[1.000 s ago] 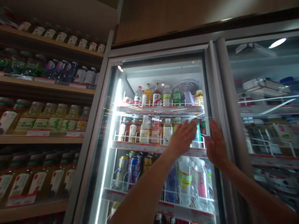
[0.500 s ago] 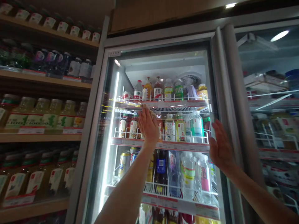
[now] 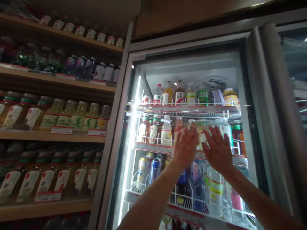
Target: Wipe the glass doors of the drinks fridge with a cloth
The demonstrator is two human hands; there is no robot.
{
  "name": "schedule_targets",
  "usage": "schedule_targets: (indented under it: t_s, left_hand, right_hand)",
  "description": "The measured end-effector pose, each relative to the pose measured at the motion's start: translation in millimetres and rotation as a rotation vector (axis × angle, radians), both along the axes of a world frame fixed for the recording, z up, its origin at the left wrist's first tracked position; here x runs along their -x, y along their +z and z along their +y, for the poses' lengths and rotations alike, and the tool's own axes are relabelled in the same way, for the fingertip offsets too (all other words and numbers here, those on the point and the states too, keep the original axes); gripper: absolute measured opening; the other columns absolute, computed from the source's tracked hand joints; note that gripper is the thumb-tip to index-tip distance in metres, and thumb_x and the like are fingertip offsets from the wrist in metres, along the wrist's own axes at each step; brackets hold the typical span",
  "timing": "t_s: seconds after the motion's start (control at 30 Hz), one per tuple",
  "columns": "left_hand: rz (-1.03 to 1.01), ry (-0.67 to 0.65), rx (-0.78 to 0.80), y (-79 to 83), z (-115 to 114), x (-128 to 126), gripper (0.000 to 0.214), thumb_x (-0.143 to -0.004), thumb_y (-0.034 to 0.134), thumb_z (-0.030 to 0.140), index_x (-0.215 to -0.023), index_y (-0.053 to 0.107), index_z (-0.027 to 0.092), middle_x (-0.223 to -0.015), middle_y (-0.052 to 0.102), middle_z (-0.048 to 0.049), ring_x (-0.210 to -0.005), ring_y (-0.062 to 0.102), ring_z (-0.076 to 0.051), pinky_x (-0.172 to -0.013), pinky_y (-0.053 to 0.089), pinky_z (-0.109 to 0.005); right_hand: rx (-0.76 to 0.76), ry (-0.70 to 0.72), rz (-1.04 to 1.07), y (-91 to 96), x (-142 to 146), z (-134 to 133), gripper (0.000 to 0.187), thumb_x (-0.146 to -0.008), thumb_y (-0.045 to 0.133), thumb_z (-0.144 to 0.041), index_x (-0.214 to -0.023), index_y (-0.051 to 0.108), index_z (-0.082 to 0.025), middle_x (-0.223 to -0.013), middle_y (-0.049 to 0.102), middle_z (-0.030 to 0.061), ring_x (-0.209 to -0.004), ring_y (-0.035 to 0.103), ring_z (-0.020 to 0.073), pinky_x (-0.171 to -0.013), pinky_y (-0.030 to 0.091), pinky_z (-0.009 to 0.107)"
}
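Observation:
A glass cooler door fills the middle of the view, with lit shelves of drinks behind it. My left hand is raised before the glass at the second shelf, fingers stretched out flat and a little blurred. Close to its right, my right hand is up with fingers spread, and nothing shows in it. Whether either palm touches the glass I cannot tell. Behind the hands are bottles, among them a clear bottle with a yellow-green label and a blue can.
Wooden shelves with rows of juice bottles stand to the left. A grey vertical door frame runs down the right side, with another cooler door beyond it. A round fan grille shows inside at the top.
The view has swung left. My right hand has moved left from near the door's edge to beside my left hand. My left hand now sits lower and further right on the door.

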State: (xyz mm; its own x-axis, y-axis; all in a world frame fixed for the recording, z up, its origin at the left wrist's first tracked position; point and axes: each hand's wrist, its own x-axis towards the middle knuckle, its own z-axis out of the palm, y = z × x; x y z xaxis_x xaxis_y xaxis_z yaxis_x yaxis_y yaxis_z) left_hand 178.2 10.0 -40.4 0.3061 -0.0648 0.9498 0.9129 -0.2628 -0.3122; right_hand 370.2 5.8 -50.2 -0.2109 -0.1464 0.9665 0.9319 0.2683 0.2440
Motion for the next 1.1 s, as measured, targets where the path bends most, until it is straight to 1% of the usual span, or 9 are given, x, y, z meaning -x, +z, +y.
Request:
schedule_targets:
  t_s: [0.1, 0.27, 0.47, 0.6, 0.67, 0.8, 0.9, 1.0, 1.1]
  left_hand:
    - [-0.038, -0.013, 0.02, 0.4, -4.7, 26.8, 0.048, -0.089, 0.039, 0.028, -0.137, 0.036, 0.028, -0.146, 0.037, -0.0001, -0.139, 0.023, -0.017, -0.112, 0.028, -0.039]
    - [-0.351, 0.024, -0.02, -13.5, -5.7, 68.3, 0.051, -0.091, 0.028, 0.019, -0.141, 0.027, 0.014, -0.147, 0.031, -0.0144, -0.14, 0.017, -0.025, -0.109, 0.028, -0.052]
    - [-0.006, -0.031, 0.018, -34.1, -3.7, 76.7, 0.047, -0.089, 0.039, 0.029, -0.136, 0.038, 0.026, -0.143, 0.042, -0.004, -0.139, 0.023, -0.019, -0.111, 0.03, -0.043]
    - [-0.609, 0.024, -0.133, -24.6, -1.3, 123.1, 0.048, -0.092, 0.028, 0.027, -0.138, 0.033, 0.017, -0.143, 0.038, -0.0153, -0.138, 0.024, -0.025, -0.109, 0.027, -0.054]
    - [-0.591, 0.029, -0.131, -32.9, 1.0, 111.9, 0.047, -0.092, 0.03, 0.028, -0.138, 0.034, 0.02, -0.144, 0.037, -0.0136, -0.139, 0.022, -0.025, -0.108, 0.028, -0.054]
    - [-0.049, -0.029, 0.016, -49.5, -0.4, 65.1, 0.045, -0.089, 0.037, 0.026, -0.134, 0.039, 0.029, -0.144, 0.04, -0.0019, -0.14, 0.02, -0.02, -0.11, 0.031, -0.043]
    - [-0.255, -0.025, -0.037, -29.7, -5.1, 68.8, 0.044, -0.089, 0.036, 0.026, -0.133, 0.041, 0.029, -0.141, 0.044, -0.0018, -0.137, 0.027, -0.018, -0.109, 0.033, -0.041]
    - [-0.469, -0.064, -0.079, -7.8, -0.3, 62.7, 0.047, -0.09, 0.033, 0.024, -0.136, 0.036, 0.017, -0.146, 0.032, -0.0153, -0.14, 0.019, -0.029, -0.108, 0.026, -0.057]
    - [-0.159, -0.117, 0.001, -15.1, 3.0, 7.6, 0.046, -0.087, 0.042, 0.021, -0.133, 0.043, 0.024, -0.145, 0.037, -0.0082, -0.139, 0.02, -0.026, -0.11, 0.028, -0.05]
  right_hand:
    - [-0.009, 0.028, 0.024, -0.8, 13.1, -0.1, 0.057, -0.092, 0.036, -0.03, -0.145, 0.02, -0.025, -0.148, 0.032, 0.0098, -0.138, 0.024, 0.0258, -0.11, 0.022, 0.049]
    - [-0.032, 0.057, -0.006, -2.3, 14.3, -2.8, 0.056, -0.092, 0.035, -0.029, -0.145, 0.02, -0.025, -0.147, 0.034, 0.0094, -0.137, 0.027, 0.0254, -0.11, 0.022, 0.049]
    - [-0.049, 0.044, 0.017, -10.2, -1.0, -11.7, 0.054, -0.092, 0.034, -0.031, -0.144, 0.024, -0.027, -0.146, 0.035, 0.0091, -0.136, 0.031, 0.0267, -0.111, 0.021, 0.05]
    - [-0.04, 0.071, 0.012, -24.0, -10.8, -19.2, 0.052, -0.091, 0.035, -0.029, -0.143, 0.028, -0.025, -0.147, 0.035, 0.0086, -0.135, 0.032, 0.0285, -0.109, 0.024, 0.051]
    - [-0.023, 0.089, 0.003, -30.6, -8.9, -21.0, 0.053, -0.091, 0.035, -0.029, -0.143, 0.027, -0.026, -0.147, 0.033, 0.0078, -0.135, 0.031, 0.0281, -0.11, 0.024, 0.052]
    - [0.001, 0.087, 0.005, -37.4, -8.5, -20.1, 0.054, -0.091, 0.035, -0.029, -0.144, 0.023, -0.028, -0.148, 0.032, 0.0064, -0.137, 0.028, 0.0263, -0.11, 0.023, 0.051]
    - [0.006, 0.019, 0.057, -37.0, -23.8, -19.3, 0.056, -0.091, 0.037, -0.03, -0.145, 0.022, -0.026, -0.148, 0.032, 0.0083, -0.137, 0.028, 0.0268, -0.109, 0.024, 0.051]
    - [0.027, -0.032, 0.127, -35.6, -42.4, -21.0, 0.057, -0.092, 0.034, -0.03, -0.146, 0.017, -0.025, -0.148, 0.032, 0.0104, -0.137, 0.027, 0.0264, -0.107, 0.027, 0.051]
    - [0.043, -0.023, 0.151, -36.3, -53.2, -24.7, 0.057, -0.093, 0.032, -0.03, -0.146, 0.014, -0.026, -0.148, 0.032, 0.0104, -0.138, 0.026, 0.0247, -0.107, 0.027, 0.051]
